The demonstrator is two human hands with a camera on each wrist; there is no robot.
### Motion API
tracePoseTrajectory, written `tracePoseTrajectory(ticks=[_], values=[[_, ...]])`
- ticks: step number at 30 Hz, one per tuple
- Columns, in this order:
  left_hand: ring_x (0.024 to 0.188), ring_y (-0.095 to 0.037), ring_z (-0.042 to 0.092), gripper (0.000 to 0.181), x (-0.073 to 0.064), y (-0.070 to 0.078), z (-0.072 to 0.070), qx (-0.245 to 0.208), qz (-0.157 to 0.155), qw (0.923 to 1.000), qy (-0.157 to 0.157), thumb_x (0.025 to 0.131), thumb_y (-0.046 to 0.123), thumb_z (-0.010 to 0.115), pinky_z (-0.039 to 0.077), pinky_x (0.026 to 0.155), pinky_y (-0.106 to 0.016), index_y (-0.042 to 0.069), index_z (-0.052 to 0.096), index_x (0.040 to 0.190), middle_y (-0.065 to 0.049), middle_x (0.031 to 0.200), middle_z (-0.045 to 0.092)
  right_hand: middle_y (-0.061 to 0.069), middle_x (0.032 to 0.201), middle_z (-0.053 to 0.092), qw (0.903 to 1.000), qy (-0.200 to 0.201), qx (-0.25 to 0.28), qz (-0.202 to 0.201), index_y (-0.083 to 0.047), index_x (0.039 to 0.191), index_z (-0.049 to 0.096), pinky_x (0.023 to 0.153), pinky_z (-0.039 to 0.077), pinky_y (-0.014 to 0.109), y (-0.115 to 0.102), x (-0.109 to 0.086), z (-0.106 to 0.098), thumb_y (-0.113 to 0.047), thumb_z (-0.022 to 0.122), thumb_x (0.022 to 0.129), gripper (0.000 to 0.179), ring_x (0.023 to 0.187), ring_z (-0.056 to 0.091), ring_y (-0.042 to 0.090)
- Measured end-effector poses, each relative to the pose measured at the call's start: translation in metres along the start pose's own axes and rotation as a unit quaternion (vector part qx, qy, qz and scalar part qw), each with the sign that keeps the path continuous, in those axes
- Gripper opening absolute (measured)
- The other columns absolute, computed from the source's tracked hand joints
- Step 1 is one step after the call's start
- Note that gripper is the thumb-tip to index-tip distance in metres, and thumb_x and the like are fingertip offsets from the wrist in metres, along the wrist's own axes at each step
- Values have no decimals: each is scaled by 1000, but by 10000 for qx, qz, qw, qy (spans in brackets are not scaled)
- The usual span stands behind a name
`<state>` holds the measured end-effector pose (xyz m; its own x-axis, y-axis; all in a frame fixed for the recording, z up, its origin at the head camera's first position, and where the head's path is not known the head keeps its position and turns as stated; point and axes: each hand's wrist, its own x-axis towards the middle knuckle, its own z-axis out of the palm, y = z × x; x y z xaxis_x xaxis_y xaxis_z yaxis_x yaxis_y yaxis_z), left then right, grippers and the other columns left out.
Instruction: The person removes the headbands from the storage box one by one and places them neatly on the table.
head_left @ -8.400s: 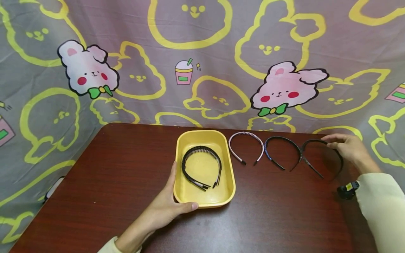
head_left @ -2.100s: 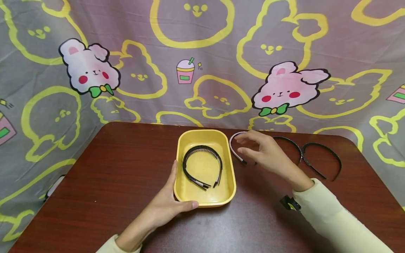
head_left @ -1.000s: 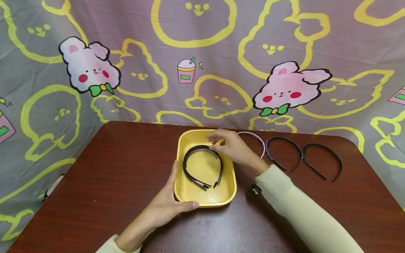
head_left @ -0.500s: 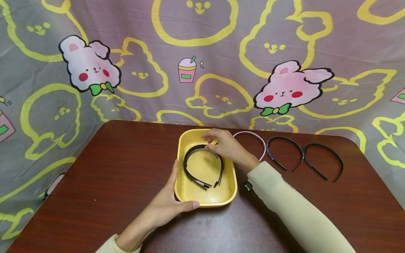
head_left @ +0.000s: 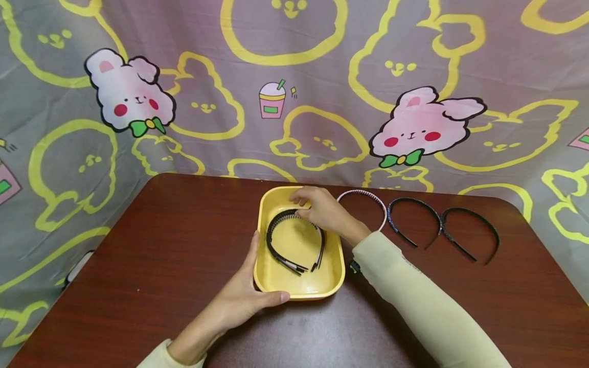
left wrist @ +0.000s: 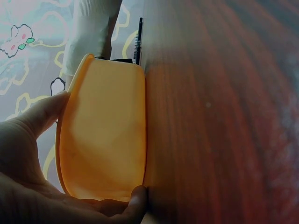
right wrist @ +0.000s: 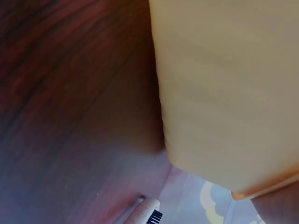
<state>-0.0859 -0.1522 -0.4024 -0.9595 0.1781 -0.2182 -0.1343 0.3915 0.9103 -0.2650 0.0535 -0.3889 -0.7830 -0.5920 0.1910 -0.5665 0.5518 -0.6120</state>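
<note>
My left hand grips the near left corner of a yellow plastic basin, thumb on its near rim, fingers along the outer left side. In the left wrist view, fingertips lie at its lower edge by the table. A small stack of black and pale headbands lies inside, open ends toward me. My right hand reaches over the basin's right rim, fingers bent, thumb at the top of the stack's arch. I cannot tell whether it pinches a headband. The right wrist view shows mostly the basin's outer wall.
Right of the basin, in a row on the dark red wooden table, lie a pale pink toothed headband, a blue and black one and a black one. A cartoon-printed cloth hangs behind the table.
My right hand has gone from the far right headband, past the pink one, into the basin at the stack, shifting slightly left lately. The left hand has kept its hold on the basin.
</note>
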Motion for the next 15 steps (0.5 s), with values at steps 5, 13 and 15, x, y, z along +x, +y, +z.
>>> tracePoseTrajectory(ticks=[5, 13, 15], values=[[160, -35, 19, 138, 1, 1, 0, 12, 20, 10000, -32, 78, 33, 92, 15, 129, -62, 36, -14, 167, -7, 177, 7, 14, 119, 76, 9997, -56, -227, 46, -1, 121, 75, 96, 57, 43, 1, 0, 0, -3, 77, 93, 28, 107, 69, 29], [158, -38, 23, 139, 0, 1, 1, 66, -34, 10000, 25, 77, 34, 92, 17, 128, -62, 36, -14, 167, -12, 176, 13, 12, 115, 77, 9989, -68, -467, -25, -3, 119, 76, 94, 58, 42, 2, -1, 2, -1, 75, 92, 27, 104, 70, 28], [158, -39, 24, 139, 0, 2, 1, 66, -53, 10000, 37, 77, 33, 93, 18, 128, -62, 36, -14, 167, -14, 175, 14, 11, 111, 77, 9981, -83, -606, -82, -4, 118, 76, 93, 58, 41, 2, -1, 2, 0, 74, 91, 27, 102, 71, 26]])
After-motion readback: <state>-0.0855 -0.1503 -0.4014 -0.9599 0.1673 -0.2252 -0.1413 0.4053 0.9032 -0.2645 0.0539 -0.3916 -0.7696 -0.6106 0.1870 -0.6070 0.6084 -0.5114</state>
